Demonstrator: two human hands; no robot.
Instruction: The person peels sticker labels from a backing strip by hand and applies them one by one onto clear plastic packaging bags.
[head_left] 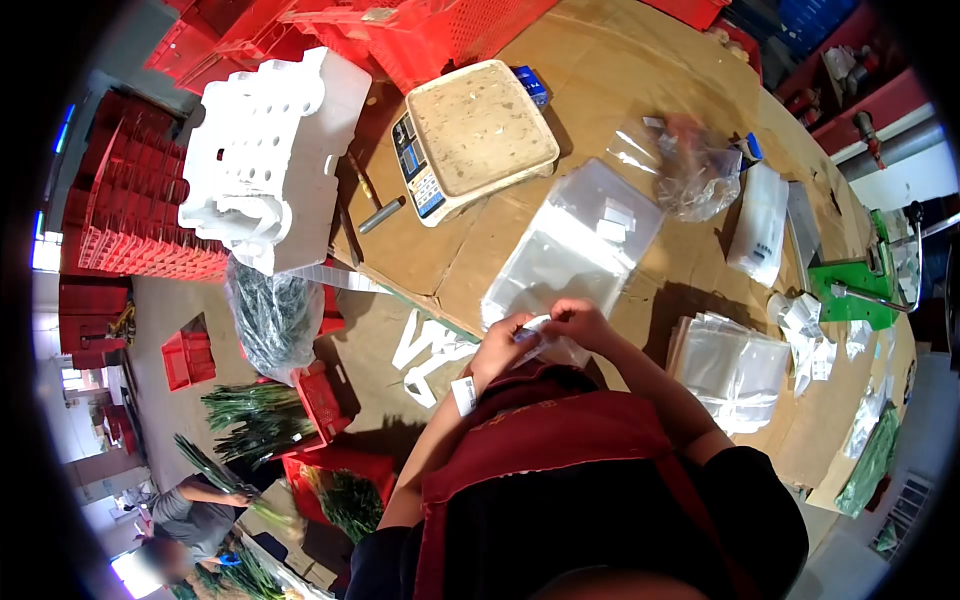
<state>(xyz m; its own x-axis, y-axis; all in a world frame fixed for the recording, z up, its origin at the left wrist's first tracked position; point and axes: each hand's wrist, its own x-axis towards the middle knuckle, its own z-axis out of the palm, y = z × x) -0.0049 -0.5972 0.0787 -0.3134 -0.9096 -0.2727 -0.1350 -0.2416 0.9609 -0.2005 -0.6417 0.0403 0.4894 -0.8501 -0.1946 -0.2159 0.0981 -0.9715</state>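
Brown cardboard covers the surface (610,65). Both hands are at its near edge, close against the apron (560,435). Left hand (500,350) and right hand (581,324) meet around a small white-and-clear plastic piece (538,326) — fingers pinched narrow on it from both sides, its exact shape hidden by the grip. White label (465,396) on the left wrist. Directly ahead: flat stack of clear bags (563,250), near end just past the fingers. Scale (482,130) sits farther out to the left, well apart from the hands; a cardboard strip shows between it and the stack. White crate (265,150) at the left edge, grey-ended rod (382,214) near it. Left is tight — surface edge runs close by the left hand. Right: second bag stack (732,370) near the forearm. Widest bare stretch is farther out, right of the scale.
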